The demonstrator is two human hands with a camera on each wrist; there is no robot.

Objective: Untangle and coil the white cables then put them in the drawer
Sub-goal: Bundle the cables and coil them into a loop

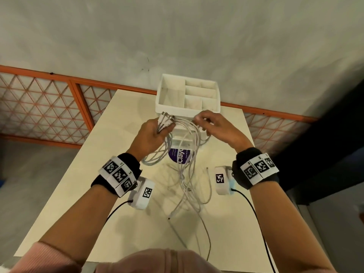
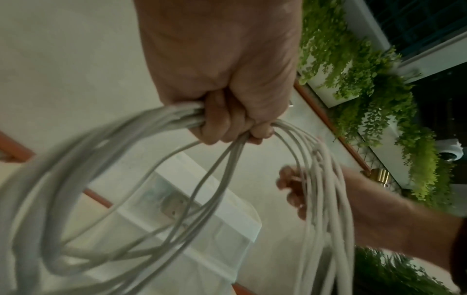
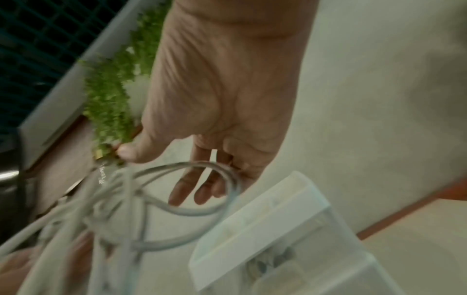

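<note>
A bundle of white cables (image 1: 185, 174) hangs from my two hands above the cream table (image 1: 94, 184). My left hand (image 1: 155, 133) grips several strands in its fist, their plugs (image 1: 166, 117) sticking up past the thumb. The left wrist view shows those fingers (image 2: 227, 123) wrapped round the cables (image 2: 126, 139). My right hand (image 1: 206, 123) holds the loops a little to the right, fingers hooked through a loop (image 3: 202, 211). Loose ends trail on the table. Just behind the hands stands the white drawer unit (image 1: 187, 111), its top tray divided into compartments.
A purple round label (image 1: 180, 156) shows at the base of the drawer unit, behind the hanging cables. One loose plug (image 1: 169, 218) lies near the table's front. An orange lattice railing (image 1: 49, 107) runs behind the table. Black leads (image 1: 254, 209) trail from the wrist cameras.
</note>
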